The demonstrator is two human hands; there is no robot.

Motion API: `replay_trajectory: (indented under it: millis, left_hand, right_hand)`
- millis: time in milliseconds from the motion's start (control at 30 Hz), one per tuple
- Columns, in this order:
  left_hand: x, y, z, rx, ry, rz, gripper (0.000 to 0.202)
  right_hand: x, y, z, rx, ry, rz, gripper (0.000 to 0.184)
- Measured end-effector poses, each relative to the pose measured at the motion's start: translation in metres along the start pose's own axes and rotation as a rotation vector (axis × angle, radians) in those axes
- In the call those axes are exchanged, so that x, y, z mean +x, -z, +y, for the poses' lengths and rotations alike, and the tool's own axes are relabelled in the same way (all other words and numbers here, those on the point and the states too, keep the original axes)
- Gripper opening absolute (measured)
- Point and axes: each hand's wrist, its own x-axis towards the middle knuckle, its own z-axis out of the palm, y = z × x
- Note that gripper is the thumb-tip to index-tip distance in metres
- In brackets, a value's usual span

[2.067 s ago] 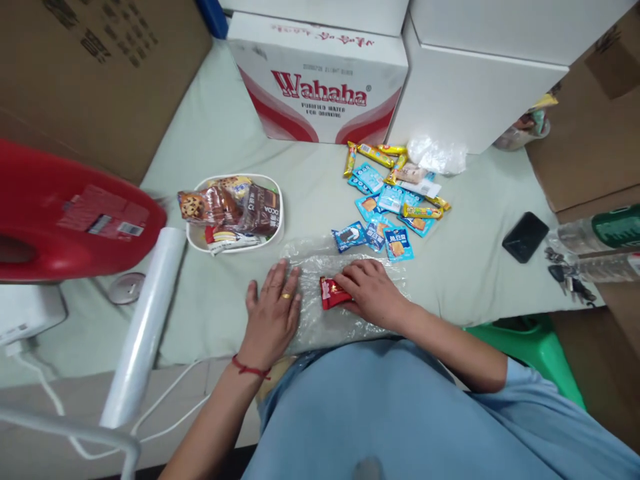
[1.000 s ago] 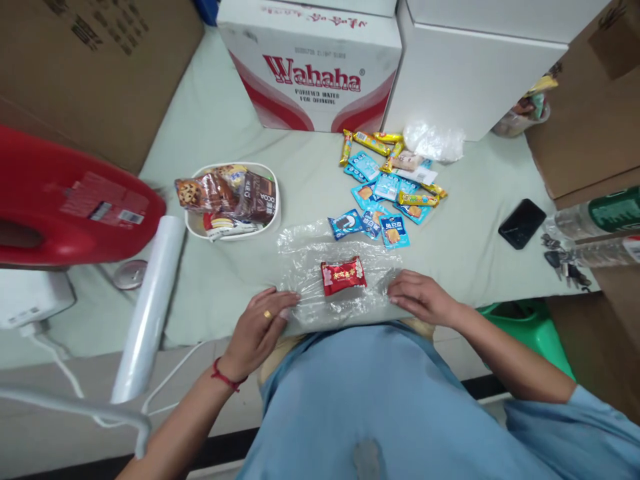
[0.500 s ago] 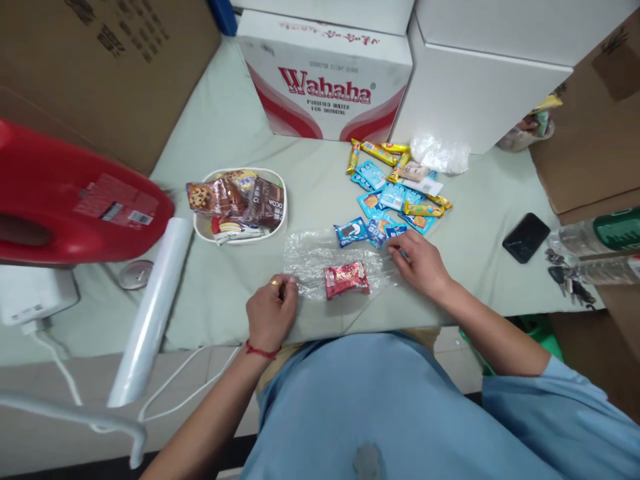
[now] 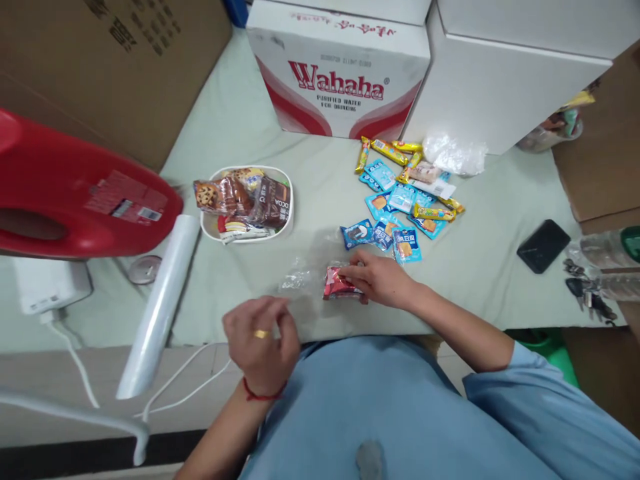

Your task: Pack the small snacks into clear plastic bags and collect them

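Note:
On the cloth in front of me lies a red wrapped snack packet (image 4: 337, 283), with clear plastic film (image 4: 299, 279) beside and around it, smeared by motion. My right hand (image 4: 383, 277) covers the packet's right part, its fingers closed on it from above. To the left, my left hand (image 4: 263, 337) is raised at the table's front edge, fingers curled and closed at the film's near left edge; it is blurred. Just beyond my right hand lie small blue snack packets (image 4: 357, 235), among them a blue packet (image 4: 407, 245) beside its wrist.
A white basket (image 4: 207, 230) of snacks stands left, by a white film roll (image 4: 160, 307) and a red jug (image 4: 100, 193). Yellow snack sticks (image 4: 435, 213) and crumpled plastic (image 4: 455, 153) lie beyond. Boxes (image 4: 340, 73) line the back. A phone (image 4: 543, 246) and keys (image 4: 590, 297) lie right.
My right hand has moved left from the film's right edge onto the red packet. My left hand has shifted slightly left and toward me. The film has bunched leftward, uncovering a blue packet.

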Motion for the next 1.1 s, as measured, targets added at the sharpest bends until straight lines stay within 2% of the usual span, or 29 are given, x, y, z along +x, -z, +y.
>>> replay_trajectory:
  millis: [67,133,267,400,467,567,600,700,833,933,1033,1100]
  left_hand:
    - [0.001,-0.001,0.023,-0.018,-0.253,-0.067,0.035]
    - [0.007,-0.010,0.037,-0.008,-0.348,-0.179,0.040]
    - [0.015,-0.035,0.037,0.033,-0.297,-0.361,0.035]
    - [0.012,-0.047,0.026,0.047,-0.274,-0.402,0.036]
    - [0.011,-0.048,0.025,0.048,-0.287,-0.399,0.034]
    - [0.010,-0.047,0.026,0.050,-0.298,-0.397,0.032]
    - [0.010,-0.047,0.027,0.049,-0.300,-0.398,0.032]
    - [0.011,-0.047,0.027,0.039,-0.294,-0.405,0.032]
    - [0.010,-0.049,0.025,0.008,-0.270,-0.427,0.035]
    - [0.007,-0.051,0.023,0.009,-0.260,-0.443,0.038]
    - [0.005,-0.054,0.020,0.027,-0.255,-0.450,0.038]
    - [0.004,-0.056,0.018,0.019,-0.242,-0.476,0.038]
  right_hand:
    - [-0.001,0.002,-0.002,-0.001,0.001,-0.001,0.029]
    - [0.000,0.003,-0.004,-0.005,-0.005,-0.009,0.028]
    - [0.001,0.006,-0.006,0.016,-0.031,-0.049,0.031]
    - [0.003,0.014,-0.006,0.081,-0.023,-0.048,0.032]
    - [0.008,0.020,-0.004,0.041,-0.063,0.035,0.031]
    - [0.018,0.031,0.000,-0.152,-0.221,0.226,0.034]
    - [0.022,0.034,0.003,-0.204,-0.277,0.242,0.038]
    - [0.032,0.039,0.015,-0.199,-0.395,0.126,0.042]
    - [0.038,0.044,0.027,-0.038,-0.461,0.058,0.024]
    - [0.037,0.048,0.024,0.112,-0.392,0.059,0.012]
    - [0.029,0.049,0.008,0.149,-0.201,0.144,0.010]
    - [0.021,0.043,-0.008,0.141,-0.068,0.128,0.016]
